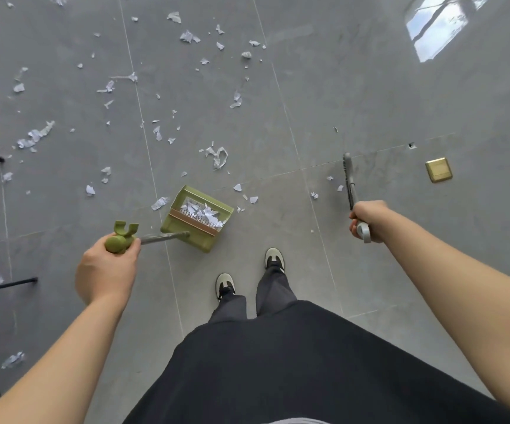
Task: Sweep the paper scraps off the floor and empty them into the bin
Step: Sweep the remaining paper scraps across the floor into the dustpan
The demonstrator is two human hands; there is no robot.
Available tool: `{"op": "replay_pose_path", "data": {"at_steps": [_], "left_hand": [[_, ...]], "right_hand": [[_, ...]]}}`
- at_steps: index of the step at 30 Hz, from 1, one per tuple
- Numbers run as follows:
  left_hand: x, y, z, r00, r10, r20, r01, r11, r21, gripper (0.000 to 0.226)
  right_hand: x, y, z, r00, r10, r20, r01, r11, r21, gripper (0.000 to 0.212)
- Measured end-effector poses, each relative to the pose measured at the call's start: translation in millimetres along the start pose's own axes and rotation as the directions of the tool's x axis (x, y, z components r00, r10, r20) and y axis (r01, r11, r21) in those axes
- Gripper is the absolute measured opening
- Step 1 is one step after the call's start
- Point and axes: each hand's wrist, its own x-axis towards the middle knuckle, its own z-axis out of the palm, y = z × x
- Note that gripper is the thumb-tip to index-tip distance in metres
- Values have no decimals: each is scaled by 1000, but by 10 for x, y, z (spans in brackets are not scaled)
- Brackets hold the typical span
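We hold the green dustpan (197,218) by its long handle, left hand (107,267) with grip clamped round the handle top; some scraps already sit in the pan. Right hand (367,220) has its grip clamped on the broom (351,185) handle, and the broom's long axis runs away from us, its head on the floor (370,87) to the right of the pan. Most paper scraps (217,156) lie ahead and left, so the left hand is nearer; we judge the broom must cross over. No bin in view.
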Motion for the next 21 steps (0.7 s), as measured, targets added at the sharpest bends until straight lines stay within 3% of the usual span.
{"op": "replay_pose_path", "data": {"at_steps": [3, 8, 14, 18, 21], "left_hand": [[-56, 155, 93, 1000, -22, -19, 22, 1000, -5, 29], [-150, 375, 184, 997, -65, -28, 65, 998, 1, 27], [-217, 589, 249, 996, -89, -16, 90, 996, 27, 32], [-226, 671, 284, 996, -83, -17, 84, 996, 29, 31], [-212, 736, 328, 996, -82, -23, 83, 996, 27, 31]], "right_hand": [[263, -135, -148, 999, 31, 15, -30, 997, -71, 24], [227, -239, -106, 990, 72, 120, -49, 982, -181, 19], [-126, -343, 202, 948, 138, 287, -109, 987, -117, 15], [-233, -518, 289, 900, 168, 401, -190, 982, 15, 13], [-153, -645, 275, 893, 157, 423, -204, 976, 69, 12]]}}
